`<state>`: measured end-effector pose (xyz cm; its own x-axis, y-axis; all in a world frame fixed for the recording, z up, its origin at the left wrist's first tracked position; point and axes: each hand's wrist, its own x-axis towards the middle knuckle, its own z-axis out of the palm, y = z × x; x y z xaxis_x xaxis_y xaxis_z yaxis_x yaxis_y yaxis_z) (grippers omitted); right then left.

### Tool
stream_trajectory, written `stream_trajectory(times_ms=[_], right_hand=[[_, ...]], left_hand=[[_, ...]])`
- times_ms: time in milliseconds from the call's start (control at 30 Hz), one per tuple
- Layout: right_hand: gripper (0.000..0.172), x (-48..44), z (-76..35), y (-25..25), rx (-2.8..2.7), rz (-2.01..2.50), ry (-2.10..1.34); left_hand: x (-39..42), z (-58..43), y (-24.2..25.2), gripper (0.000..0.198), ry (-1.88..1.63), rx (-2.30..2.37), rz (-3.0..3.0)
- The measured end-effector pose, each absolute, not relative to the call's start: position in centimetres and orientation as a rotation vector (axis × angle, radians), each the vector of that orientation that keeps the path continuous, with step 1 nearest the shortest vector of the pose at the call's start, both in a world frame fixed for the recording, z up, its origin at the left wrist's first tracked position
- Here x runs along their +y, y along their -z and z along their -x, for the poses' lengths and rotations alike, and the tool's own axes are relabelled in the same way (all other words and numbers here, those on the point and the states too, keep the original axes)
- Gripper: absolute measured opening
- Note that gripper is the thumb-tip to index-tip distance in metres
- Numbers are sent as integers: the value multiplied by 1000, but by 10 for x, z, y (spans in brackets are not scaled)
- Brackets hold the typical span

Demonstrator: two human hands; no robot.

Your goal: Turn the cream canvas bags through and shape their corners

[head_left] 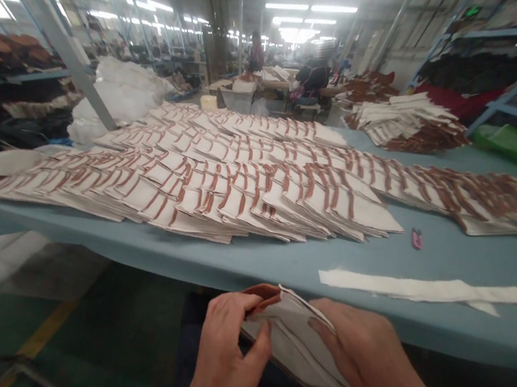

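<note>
Between my hands is a folded white fabric piece [298, 327] with a brown edge, held over my lap just off the table's front edge. My left hand [229, 341] grips its left side by the brown part, thumb inside the fold. At the right edge, my right hand [359, 344] has its fingers closed around the cloth. Just beyond lie overlapping rows of similar white pieces with brown strips [239, 189], fanned across the blue-green table [191, 258]. The underside of the held piece is hidden.
White fabric strips [430, 288] lie near the front right, with a small pink thread snipper [416, 239] behind them. More stacked pieces [409, 118] sit at the back right beside a green bag [511, 147]. A grey post [75, 59] rises at the left. A person [314, 77] sits farther back.
</note>
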<state>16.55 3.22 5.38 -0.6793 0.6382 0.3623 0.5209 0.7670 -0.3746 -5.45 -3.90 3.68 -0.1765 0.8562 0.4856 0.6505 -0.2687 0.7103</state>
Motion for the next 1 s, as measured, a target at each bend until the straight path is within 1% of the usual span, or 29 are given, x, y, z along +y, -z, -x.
stream_trajectory(times_ms=[133,267,400,467,567,667,733,1000], right_hand=[[23,30,-156,-55,-2747,882,-508],[19,21,-150,-57,-2741,934,-729],[11,16,-147,-62,-2450,1112,-1066],[14,16,-144,-65,-2251,1147,-1261],[19,19,-136,-69,-1989,1063,-1540],[28,24,-128,-70,-1837,944,-1868],[33,26,-126,-66,-1771,887,-2029],[52,22,-136,-42,-1512,836,-2292]], left_hand=[[-37,63,-64,16,-1002,1512,-1520],[-36,64,-79,19,-951,1409,-1329],[-42,63,-75,21,-901,1416,-1298],[-46,64,-74,21,-859,1437,-1310],[-51,64,-79,20,-803,1447,-1330],[-52,62,-85,20,-810,1432,-1328],[-51,61,-87,20,-811,1422,-1316],[-49,63,-78,26,-739,1402,-1294]])
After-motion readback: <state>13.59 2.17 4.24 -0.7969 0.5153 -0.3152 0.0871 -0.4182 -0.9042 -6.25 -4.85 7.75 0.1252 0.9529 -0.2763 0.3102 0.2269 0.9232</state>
